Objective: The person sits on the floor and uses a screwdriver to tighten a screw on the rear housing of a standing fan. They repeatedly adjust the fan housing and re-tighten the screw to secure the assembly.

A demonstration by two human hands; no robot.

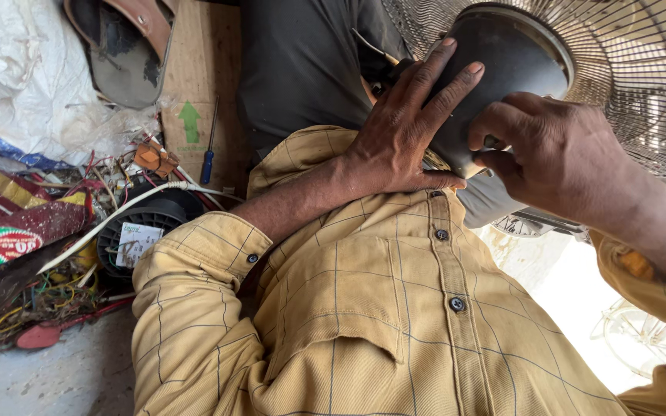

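While the left hand point(406, 127) lies flat and open on the dark fan motor housing point(502, 69) at upper right, the right hand point(553, 150) pinches its lower edge, wire fan guard point(634, 69) just behind.

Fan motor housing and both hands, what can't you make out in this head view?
- Motor housing: lower side hidden by the left hand and right hand.
- Right hand's fingertips: curled under, out of sight.
- Fan grille: cut off by top and right edges.
- Screwdriver: tip too small.
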